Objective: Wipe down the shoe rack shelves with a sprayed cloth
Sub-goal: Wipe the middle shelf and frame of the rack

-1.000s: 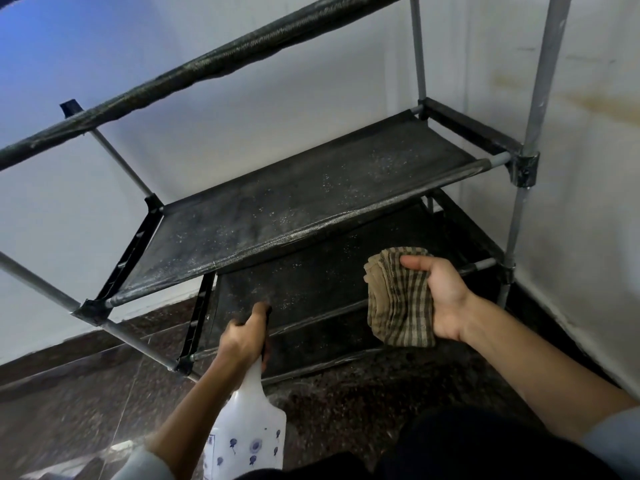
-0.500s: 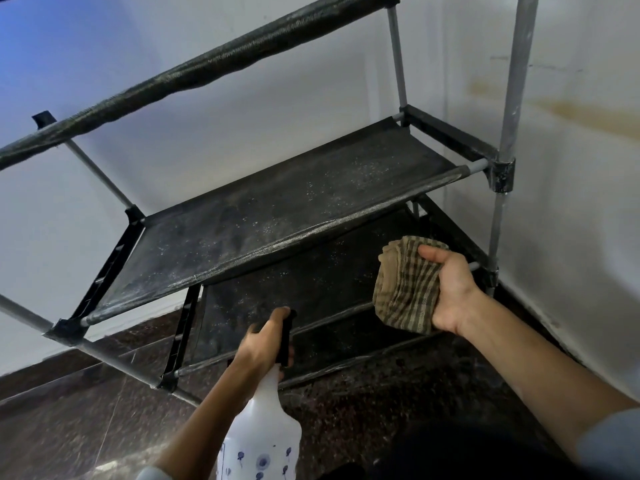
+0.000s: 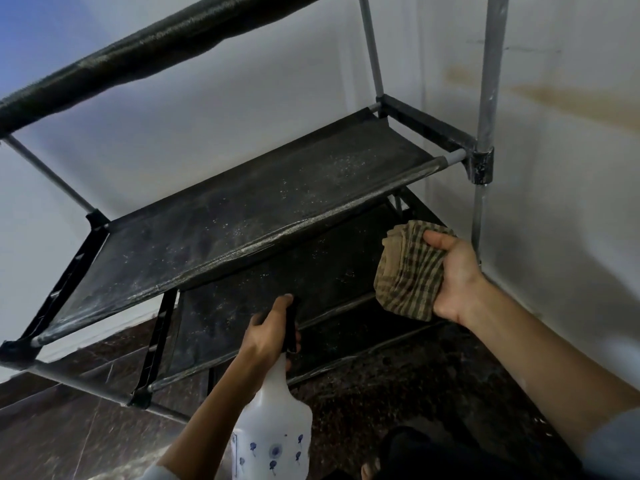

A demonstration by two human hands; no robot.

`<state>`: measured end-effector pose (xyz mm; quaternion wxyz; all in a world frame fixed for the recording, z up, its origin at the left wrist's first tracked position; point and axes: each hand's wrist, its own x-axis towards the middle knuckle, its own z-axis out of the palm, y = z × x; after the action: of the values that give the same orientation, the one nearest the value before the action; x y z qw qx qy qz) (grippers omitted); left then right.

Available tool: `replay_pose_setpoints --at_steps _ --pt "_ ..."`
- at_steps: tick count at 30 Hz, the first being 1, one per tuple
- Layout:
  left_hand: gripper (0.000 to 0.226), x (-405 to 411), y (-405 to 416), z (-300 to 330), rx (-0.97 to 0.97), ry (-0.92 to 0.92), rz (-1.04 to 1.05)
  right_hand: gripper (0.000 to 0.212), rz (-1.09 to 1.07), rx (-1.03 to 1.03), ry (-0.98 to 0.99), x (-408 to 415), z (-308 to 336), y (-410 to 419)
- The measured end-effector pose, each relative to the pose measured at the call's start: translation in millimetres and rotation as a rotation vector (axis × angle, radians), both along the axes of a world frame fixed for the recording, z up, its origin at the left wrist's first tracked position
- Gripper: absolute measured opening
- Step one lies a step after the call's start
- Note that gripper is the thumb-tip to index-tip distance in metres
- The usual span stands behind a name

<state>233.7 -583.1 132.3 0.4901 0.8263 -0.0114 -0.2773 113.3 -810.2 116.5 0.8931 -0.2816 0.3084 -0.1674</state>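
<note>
Left hand [image 3: 268, 336] risen with spray bottle [image 3: 273, 427] (grip curled round trigger), right hand [image 3: 453, 282] still clutching cloth [image 3: 408, 271] before shoe rack [image 3: 249, 223]

Two pale, whitish walls [image 3: 194, 133] are seen meeting in a corner [image 3: 423, 64]; the right-hand wall [image 3: 571, 168] is marked by a brownish horizontal stain [image 3: 568, 105]. The floor [image 3: 398, 386] is laid in dark, speckled, glossy stone; a pale skirting strip [image 3: 114, 327] is seen along the wall's foot.
</note>
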Motion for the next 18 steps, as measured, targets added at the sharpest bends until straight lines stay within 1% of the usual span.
replay_pose_setpoints --at_steps 3,12,15,18 --pt "0.044 0 -11 3 -0.062 0.008 -0.021 0.051 -0.001 -0.003 0.003 -2 -1 1" --pt "0.047 10 -36 5 -0.022 -0.1 0.044 0.049 0.037 -0.029 -0.006 -15 -2 3" --pt "0.043 11 -46 9 -0.066 -0.061 0.022 0.047 0.021 -0.041 0.008 -17 1 6" --pt "0.044 11 -57 12 -0.067 -0.018 -0.04 0.044 -0.027 -0.063 0.041 -19 3 12"
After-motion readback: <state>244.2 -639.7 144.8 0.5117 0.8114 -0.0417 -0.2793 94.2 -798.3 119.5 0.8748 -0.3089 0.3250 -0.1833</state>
